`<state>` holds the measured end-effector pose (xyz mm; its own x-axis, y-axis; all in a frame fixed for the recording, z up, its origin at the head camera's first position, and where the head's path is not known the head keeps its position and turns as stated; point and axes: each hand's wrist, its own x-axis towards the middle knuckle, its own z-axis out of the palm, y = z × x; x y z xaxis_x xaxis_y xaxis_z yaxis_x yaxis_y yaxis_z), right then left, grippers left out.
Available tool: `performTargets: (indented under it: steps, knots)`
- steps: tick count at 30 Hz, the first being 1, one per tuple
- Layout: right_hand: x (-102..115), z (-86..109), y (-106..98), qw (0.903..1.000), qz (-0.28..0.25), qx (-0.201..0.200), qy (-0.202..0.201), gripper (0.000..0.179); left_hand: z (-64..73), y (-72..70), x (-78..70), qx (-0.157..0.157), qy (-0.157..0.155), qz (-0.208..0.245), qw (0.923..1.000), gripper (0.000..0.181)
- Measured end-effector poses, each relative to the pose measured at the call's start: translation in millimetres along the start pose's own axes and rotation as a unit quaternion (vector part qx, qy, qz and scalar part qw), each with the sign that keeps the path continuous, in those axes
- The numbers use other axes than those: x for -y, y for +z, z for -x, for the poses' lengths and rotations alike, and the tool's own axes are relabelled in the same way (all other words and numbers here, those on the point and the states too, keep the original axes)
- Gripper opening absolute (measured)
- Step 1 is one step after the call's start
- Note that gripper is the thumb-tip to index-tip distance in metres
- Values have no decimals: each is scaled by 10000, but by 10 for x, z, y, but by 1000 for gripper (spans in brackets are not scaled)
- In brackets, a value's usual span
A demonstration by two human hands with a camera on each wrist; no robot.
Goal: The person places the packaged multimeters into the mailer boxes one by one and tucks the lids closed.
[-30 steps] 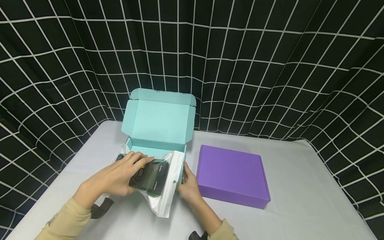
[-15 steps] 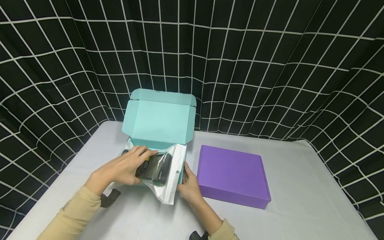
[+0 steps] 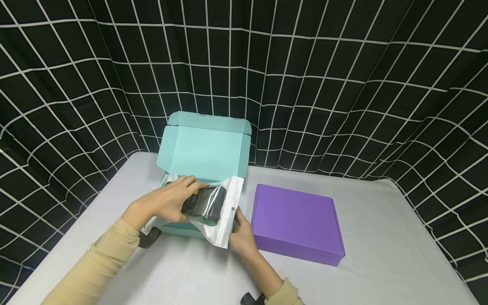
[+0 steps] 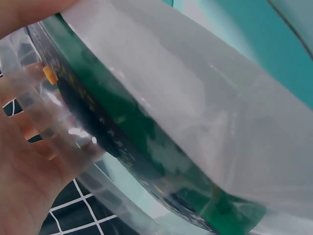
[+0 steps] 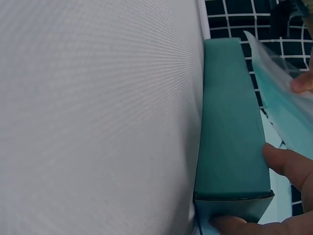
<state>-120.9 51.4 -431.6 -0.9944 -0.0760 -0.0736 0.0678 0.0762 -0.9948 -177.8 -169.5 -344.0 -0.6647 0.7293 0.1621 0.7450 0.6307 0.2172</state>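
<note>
A dark digital multimeter with a green edge lies inside a clear and white plastic bag. My left hand grips it through the bag, fingers over the far side and thumb on the near side. Hand and bag are over the open teal cardboard box, whose lid stands up behind. In the left wrist view the multimeter shows edge-on, tilted. At the box's near right corner, my right hand holds the wall; the right wrist view shows thumb and a finger on the teal box. The bag hides most of the box's inside.
To the right a closed purple box lies on the white tablecloth, close beside my right hand. A black curtain with a white grid surrounds the table at the back and sides.
My left hand has carried the bagged multimeter away from me and to the right, further over the teal box. The box's front wall now shows below the bag. My right hand stays at the corner.
</note>
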Motion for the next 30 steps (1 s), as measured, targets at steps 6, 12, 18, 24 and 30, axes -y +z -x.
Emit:
performTargets:
  steps: [6,12,18,24,30]
  knots:
    - [-9,6,4,9998,18,-57,-186,93,-73,-6,12,174,-15,-43,9998,92]
    - [-14,16,-7,9996,55,-71,-253,94,-176,4,44,389,-125,-18,9992,93]
    - [-26,30,-12,9984,216,37,-515,92,-311,25,92,650,-323,64,9973,93]
    - [-39,34,-10,9988,350,-68,-332,86,-400,79,153,749,-360,223,9963,94]
    - [-24,26,-2,9995,134,-42,-268,91,-416,197,230,926,-518,271,9940,92]
